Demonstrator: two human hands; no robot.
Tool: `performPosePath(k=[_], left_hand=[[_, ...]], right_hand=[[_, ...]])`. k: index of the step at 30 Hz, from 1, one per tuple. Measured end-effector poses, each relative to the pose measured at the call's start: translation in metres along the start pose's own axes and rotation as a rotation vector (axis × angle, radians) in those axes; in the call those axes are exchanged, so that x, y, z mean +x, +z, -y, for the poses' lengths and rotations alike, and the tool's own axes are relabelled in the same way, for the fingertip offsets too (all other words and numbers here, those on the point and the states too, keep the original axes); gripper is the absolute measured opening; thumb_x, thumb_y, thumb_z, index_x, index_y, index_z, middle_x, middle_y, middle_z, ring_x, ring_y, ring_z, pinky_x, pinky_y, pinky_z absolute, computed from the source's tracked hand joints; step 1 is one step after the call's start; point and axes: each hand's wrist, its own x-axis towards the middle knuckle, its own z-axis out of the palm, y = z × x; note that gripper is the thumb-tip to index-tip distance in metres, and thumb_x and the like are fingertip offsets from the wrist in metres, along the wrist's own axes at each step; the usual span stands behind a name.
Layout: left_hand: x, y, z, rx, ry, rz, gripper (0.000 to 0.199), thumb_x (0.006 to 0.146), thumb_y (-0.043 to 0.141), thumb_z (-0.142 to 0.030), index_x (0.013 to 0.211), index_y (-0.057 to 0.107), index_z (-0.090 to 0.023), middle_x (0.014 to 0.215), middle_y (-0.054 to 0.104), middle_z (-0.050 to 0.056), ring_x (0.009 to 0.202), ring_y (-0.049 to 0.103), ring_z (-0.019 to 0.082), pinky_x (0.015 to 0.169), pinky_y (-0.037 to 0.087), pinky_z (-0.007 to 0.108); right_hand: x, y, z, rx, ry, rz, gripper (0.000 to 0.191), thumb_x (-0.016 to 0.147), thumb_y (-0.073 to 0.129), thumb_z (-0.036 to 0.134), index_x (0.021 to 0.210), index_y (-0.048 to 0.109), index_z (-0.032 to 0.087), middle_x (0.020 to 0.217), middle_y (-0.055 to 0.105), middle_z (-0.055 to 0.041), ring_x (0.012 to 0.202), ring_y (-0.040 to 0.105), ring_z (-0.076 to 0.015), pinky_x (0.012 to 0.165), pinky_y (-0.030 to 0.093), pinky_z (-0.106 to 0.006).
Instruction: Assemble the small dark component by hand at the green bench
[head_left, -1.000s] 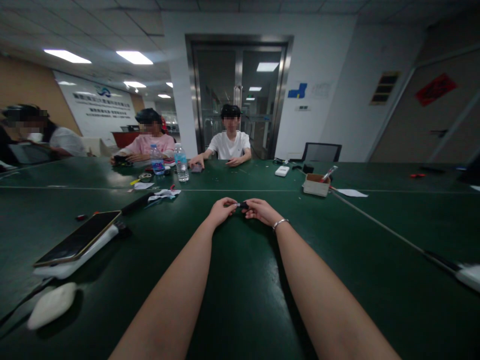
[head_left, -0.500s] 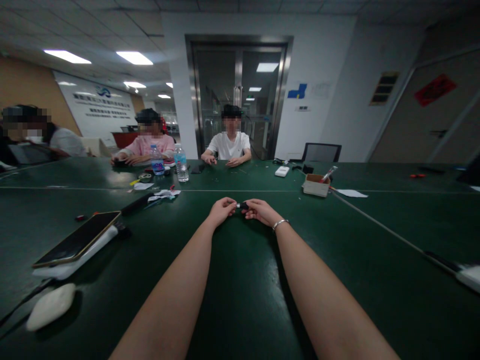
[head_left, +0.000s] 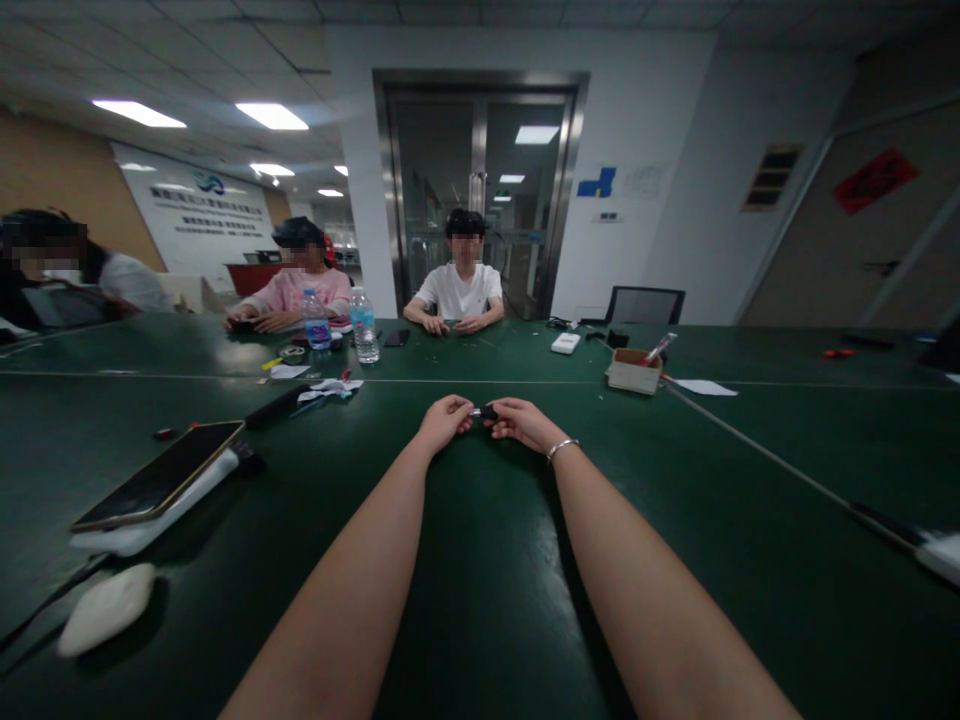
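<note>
Out in front of me, just above the green table (head_left: 495, 600), a small black stick with a silver end (head_left: 486, 412) lies level between my hands. It is too small to tell its exact kind. My left hand (head_left: 445, 422) pinches the silver end between thumb and fingers. The black end is in the pinch of my right hand (head_left: 525, 424), whose wrist wears a silver bracelet (head_left: 562, 449). Fingers cover both tips of the stick.
To the left, a phone (head_left: 161, 475) rests on a white block, with a pale mouse-shaped thing (head_left: 107, 609) nearer. Ahead stand water bottles (head_left: 365, 328), a small box (head_left: 634, 371) and a white device (head_left: 565, 343). A person in white (head_left: 461, 290) and others sit across the table.
My hands keep the same grip on the stick. The view shifts very slightly. Across the table, the hands of the person in white have come closer together on the tabletop.
</note>
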Motion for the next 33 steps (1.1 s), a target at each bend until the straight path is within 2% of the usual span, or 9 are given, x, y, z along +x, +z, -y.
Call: performPosePath(k=[17, 33], left_hand=[[0.0006, -0.0004, 0.0004, 0.026, -0.004, 0.012, 0.02, 0.076, 0.059, -0.03, 0.084, 0.058, -0.012, 0.055, 0.056, -0.001, 0.048, 0.052, 0.007, 0.048, 0.04, 0.019], [-0.0003, -0.0013, 0.0015, 0.068, 0.014, 0.004, 0.021, 0.071, 0.063, -0.026, 0.087, 0.06, -0.013, 0.069, 0.061, 0.003, 0.057, 0.055, 0.009, 0.051, 0.042, 0.02]], right_hand=[[-0.001, 0.0, 0.0009, 0.023, 0.009, 0.007, 0.012, 0.084, 0.053, 0.008, 0.096, 0.058, 0.009, 0.07, 0.066, -0.0088, 0.05, 0.059, -0.0091, 0.055, 0.055, -0.024], [-0.0009, 0.001, 0.0019, 0.009, 0.01, -0.01, 0.008, 0.088, 0.048, 0.011, 0.091, 0.055, 0.009, 0.064, 0.064, -0.0073, 0.048, 0.059, -0.0089, 0.054, 0.055, -0.022]])
